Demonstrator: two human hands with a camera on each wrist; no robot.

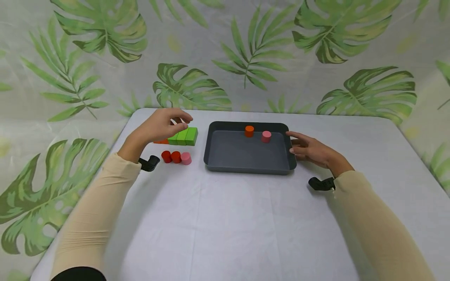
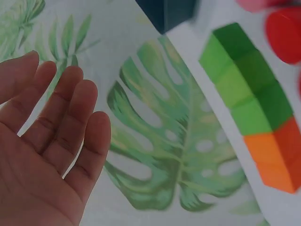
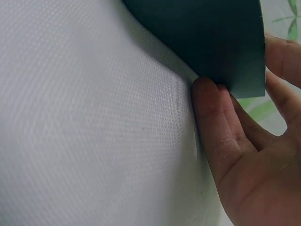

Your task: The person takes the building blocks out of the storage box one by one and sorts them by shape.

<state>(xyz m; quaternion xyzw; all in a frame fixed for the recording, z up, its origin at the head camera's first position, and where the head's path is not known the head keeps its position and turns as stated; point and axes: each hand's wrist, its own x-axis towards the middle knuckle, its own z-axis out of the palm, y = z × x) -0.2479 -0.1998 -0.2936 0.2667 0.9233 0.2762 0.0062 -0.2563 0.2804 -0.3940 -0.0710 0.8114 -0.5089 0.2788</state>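
My left hand (image 1: 159, 124) hovers over the left side of the table, fingers loosely bent and holding nothing; its bare palm shows in the left wrist view. Beneath and beside it lies a row of three green blocks (image 1: 183, 137), joined by orange blocks (image 1: 161, 141) partly hidden by the hand. My right hand (image 1: 313, 150) touches the right end of a dark grey tray (image 1: 246, 170), its fingers (image 3: 211, 110) against the outer wall. Inside the tray, an orange cylinder (image 1: 249, 131) and a pink cylinder (image 1: 266, 136) stand near the back.
In front of the blocks, two red cylinders (image 1: 171, 157) and a pink cylinder (image 1: 186, 158) stand in a line, left of the tray. A white cloth (image 1: 239, 218) covers the table. Leaf-patterned fabric (image 1: 197, 47) surrounds its back and sides.
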